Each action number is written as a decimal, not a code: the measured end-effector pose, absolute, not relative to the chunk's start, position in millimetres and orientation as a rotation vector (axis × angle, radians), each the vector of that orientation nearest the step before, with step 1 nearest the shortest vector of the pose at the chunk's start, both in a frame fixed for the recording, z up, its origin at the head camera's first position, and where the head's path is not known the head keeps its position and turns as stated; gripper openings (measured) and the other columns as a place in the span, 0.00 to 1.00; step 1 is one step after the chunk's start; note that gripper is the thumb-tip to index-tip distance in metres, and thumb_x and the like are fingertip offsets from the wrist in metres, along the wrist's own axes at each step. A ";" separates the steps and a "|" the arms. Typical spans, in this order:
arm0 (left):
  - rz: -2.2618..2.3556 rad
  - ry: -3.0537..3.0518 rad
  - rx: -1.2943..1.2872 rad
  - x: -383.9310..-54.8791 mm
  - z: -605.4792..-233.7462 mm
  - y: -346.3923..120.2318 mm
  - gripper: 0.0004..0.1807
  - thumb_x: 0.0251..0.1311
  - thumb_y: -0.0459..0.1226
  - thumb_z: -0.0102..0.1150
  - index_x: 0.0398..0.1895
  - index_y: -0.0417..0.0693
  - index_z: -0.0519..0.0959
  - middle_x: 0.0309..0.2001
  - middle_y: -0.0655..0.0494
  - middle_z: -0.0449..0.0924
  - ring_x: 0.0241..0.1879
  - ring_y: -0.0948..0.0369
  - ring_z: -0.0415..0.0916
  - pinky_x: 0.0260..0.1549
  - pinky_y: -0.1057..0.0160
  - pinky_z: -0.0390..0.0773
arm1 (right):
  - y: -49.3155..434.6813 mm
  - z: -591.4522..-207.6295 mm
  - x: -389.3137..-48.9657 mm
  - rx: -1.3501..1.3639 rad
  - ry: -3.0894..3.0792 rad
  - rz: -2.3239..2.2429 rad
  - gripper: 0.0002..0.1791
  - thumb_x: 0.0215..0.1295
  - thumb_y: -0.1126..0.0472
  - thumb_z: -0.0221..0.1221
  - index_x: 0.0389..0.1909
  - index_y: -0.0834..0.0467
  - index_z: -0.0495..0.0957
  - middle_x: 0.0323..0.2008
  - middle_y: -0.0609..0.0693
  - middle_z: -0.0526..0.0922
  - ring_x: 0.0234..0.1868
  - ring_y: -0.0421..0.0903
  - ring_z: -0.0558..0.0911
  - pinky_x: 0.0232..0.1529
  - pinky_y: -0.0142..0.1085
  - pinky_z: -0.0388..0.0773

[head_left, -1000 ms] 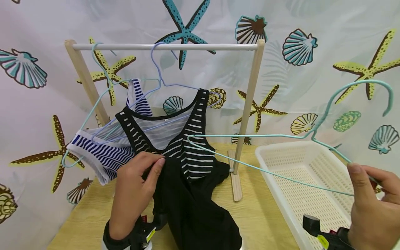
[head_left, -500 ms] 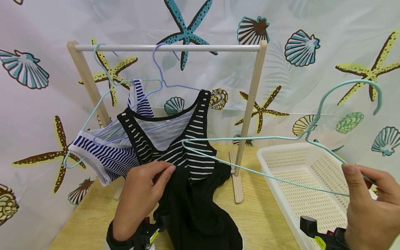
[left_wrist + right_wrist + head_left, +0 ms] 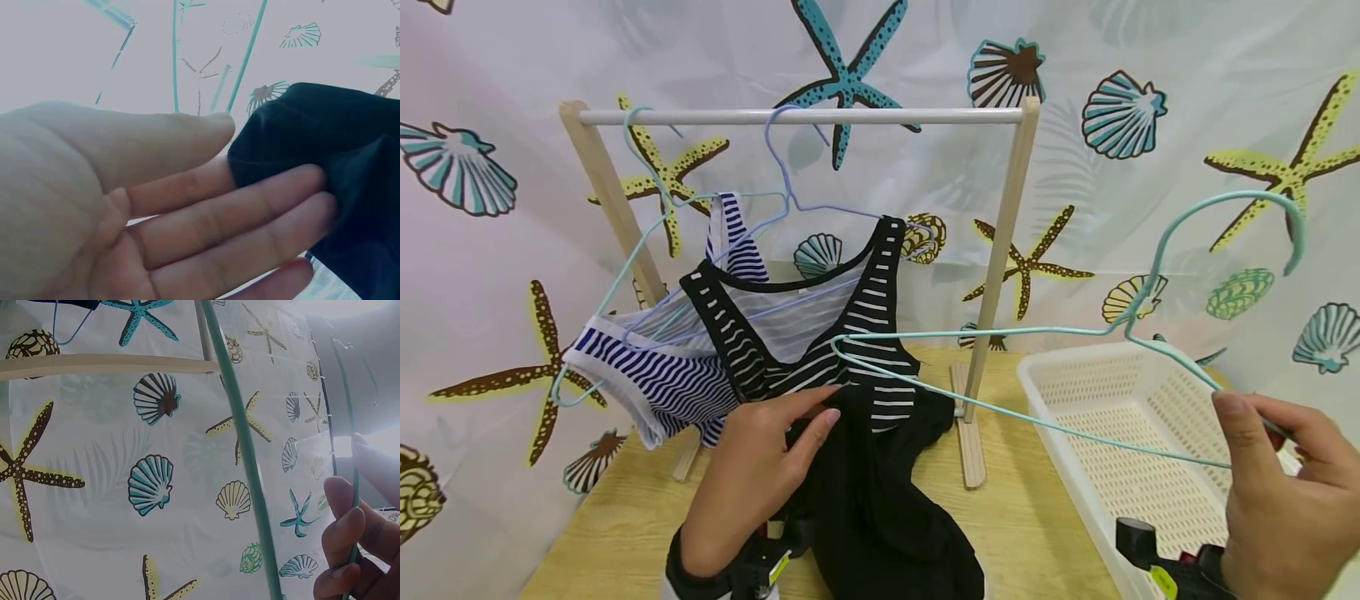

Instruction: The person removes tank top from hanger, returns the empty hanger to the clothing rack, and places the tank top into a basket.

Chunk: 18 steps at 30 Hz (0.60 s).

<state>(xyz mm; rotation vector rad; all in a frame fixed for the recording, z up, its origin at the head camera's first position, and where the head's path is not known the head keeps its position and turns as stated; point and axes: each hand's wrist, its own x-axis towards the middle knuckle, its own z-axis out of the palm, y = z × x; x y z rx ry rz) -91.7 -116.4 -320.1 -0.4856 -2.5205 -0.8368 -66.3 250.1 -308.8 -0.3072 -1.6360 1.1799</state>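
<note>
In the head view my left hand [image 3: 752, 479] pinches the upper edge of a crumpled black garment [image 3: 895, 525] between thumb and fingers. The rest of the cloth hangs down over the tabletop. The left wrist view shows the dark cloth [image 3: 312, 131] at the fingertips, the other fingers lying nearly straight along it. At the right, my right hand [image 3: 1285, 492] grips one end of a mint-green clothes hanger [image 3: 1247, 196], hook up. Its far end reaches left, just above the black garment, overlapping a hanging black-and-white striped top [image 3: 876, 292]. The right wrist view shows curled fingers [image 3: 344, 531] round the hanger.
A small rack with a white rail [image 3: 910, 117] stands behind. The striped top hangs there on a purple hanger [image 3: 780, 162], beside a blue-and-white striped garment [image 3: 662, 367] on another green hanger. A white perforated basket [image 3: 1037, 383] stands at right on the wooden table [image 3: 1045, 533].
My left hand has moved right with the pinched edge of the black garment. The hanger in my right hand has shifted slightly left, so its far end is closer to the cloth.
</note>
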 end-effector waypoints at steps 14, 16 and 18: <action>-0.772 -2.742 -0.601 -94.9 -324.7 -108.2 0.19 0.65 0.49 0.58 0.55 0.54 0.81 0.51 0.62 0.81 0.49 0.61 0.79 0.48 0.54 0.77 | 248.0 -307.8 -66.0 -0.293 -1.618 1.205 0.13 0.56 0.68 0.68 0.37 0.76 0.81 0.22 0.39 0.70 0.33 0.40 0.66 0.48 0.28 0.54; -0.777 -2.760 -0.607 -95.7 -325.1 -106.6 0.20 0.65 0.50 0.58 0.56 0.54 0.80 0.52 0.62 0.81 0.50 0.60 0.79 0.48 0.54 0.77 | 248.0 -307.6 -66.4 -0.286 -1.612 1.215 0.13 0.56 0.69 0.68 0.36 0.77 0.81 0.22 0.40 0.69 0.33 0.40 0.66 0.48 0.28 0.55; -0.785 -2.766 -0.619 -97.8 -325.7 -104.4 0.20 0.65 0.50 0.57 0.56 0.55 0.80 0.52 0.62 0.81 0.51 0.61 0.78 0.49 0.54 0.76 | 247.9 -307.6 -67.2 -0.272 -1.602 1.231 0.13 0.56 0.70 0.67 0.36 0.77 0.81 0.22 0.41 0.70 0.34 0.41 0.66 0.48 0.29 0.55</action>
